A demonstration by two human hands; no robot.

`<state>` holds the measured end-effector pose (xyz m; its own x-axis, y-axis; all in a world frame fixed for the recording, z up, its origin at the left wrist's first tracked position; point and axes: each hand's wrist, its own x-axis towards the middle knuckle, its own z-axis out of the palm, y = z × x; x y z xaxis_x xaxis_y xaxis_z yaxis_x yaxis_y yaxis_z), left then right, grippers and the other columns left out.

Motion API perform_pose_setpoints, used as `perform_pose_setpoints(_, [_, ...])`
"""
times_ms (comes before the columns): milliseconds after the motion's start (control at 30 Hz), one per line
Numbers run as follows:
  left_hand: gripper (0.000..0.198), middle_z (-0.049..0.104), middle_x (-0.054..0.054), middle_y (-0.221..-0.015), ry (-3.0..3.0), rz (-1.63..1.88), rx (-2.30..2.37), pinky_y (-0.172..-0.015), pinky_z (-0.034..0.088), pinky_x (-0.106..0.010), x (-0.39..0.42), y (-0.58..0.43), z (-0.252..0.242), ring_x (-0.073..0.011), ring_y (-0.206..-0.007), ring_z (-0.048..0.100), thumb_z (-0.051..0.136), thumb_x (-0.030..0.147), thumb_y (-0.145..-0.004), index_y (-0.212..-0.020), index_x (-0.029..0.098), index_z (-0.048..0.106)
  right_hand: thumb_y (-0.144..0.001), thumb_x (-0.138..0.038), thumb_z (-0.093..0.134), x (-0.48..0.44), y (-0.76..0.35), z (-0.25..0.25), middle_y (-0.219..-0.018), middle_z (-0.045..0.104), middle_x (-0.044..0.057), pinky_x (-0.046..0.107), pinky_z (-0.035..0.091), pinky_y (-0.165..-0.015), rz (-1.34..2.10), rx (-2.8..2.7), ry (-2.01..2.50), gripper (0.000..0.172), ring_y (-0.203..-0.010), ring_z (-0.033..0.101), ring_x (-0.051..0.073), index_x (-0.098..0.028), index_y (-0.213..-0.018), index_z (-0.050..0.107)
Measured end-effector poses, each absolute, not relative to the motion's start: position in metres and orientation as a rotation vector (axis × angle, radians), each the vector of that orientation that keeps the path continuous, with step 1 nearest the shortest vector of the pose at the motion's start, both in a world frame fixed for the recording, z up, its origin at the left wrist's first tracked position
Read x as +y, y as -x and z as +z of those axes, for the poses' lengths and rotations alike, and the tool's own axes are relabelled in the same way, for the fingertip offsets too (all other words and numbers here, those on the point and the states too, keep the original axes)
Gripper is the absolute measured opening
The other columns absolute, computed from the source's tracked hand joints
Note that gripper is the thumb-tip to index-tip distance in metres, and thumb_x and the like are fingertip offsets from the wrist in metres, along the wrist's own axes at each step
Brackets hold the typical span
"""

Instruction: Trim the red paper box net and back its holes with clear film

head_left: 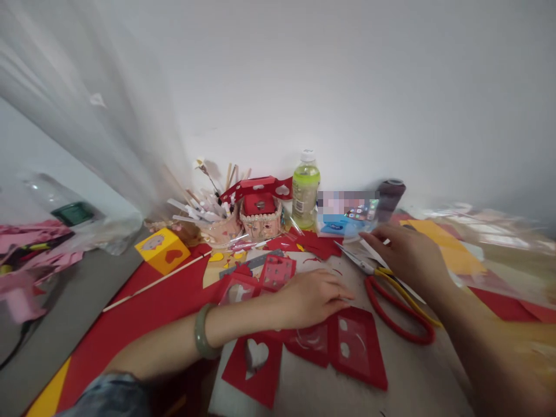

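My left hand point(319, 295), with a green bangle on its wrist, lies palm down over joined red paper panels point(377, 373). Its fingers are stretched out, and the palm hides the middle panels. Some panels have clear film windows; one has a heart-shaped cut-out. My right hand point(403, 252) hovers beside the phone, above the scissors point(368, 268). Thumb and fingertips are pinched together, and whatever may be between them is too unclear to name. The scissors lie with a red and a yellow handle toward me.
Behind stand a bottle of green liquid point(306, 197), a phone point(354, 205) on a tissue pack point(332, 226), and a dark spool point(391, 197). Left are a decorated basket point(260, 225), a yellow box point(163, 250), a wooden stick point(158, 281) and a pink glue gun point(19, 295).
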<state>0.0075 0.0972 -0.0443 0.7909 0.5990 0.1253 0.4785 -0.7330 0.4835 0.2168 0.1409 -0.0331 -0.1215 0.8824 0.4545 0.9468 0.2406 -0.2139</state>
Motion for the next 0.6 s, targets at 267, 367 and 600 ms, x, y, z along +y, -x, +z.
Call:
perform_pose_setpoints(267, [0.033,0.060,-0.011,-0.122,-2.668,0.174,0.934,-0.096,0.042,-0.037,0.086,0.027,-0.039,-0.0229,-0.115,0.053,0.039,0.024,-0.093,-0.119,0.015,0.057,-0.086,-0.038,0.042,0.138,-0.209,-0.032,-0.083,0.069,0.003,0.031,0.043,-0.059,-0.049,-2.139,1.657,0.029,-0.065,0.061,0.020,-0.022,-0.087,0.066])
perform_pose_setpoints(367, [0.077,0.022,-0.022,-0.149,-2.658,0.081,0.886,-0.105,0.027,-0.054,0.077,0.031,-0.041,-0.0379,-0.135,0.022,0.054,0.053,-0.081,-0.141,0.012,0.029,-0.087,-0.042,0.042,0.135,-0.207,-0.029,-0.096,0.069,0.007,0.035,0.048,-0.068,-0.020,-2.239,1.628,0.033,-0.081,0.063,0.024,-0.021,-0.095,0.066])
perform_pose_setpoints(600, [0.099,-0.003,-0.022,-0.151,-2.643,-0.149,0.767,-0.105,0.020,-0.061,0.074,0.032,-0.048,-0.0436,-0.136,0.002,0.058,0.061,-0.072,-0.146,0.016,0.009,-0.069,-0.048,0.060,0.110,-0.279,-0.031,-0.130,0.051,0.016,0.047,0.043,-0.094,-0.065,-2.403,1.621,0.061,-0.118,0.048,0.034,-0.017,-0.122,0.053])
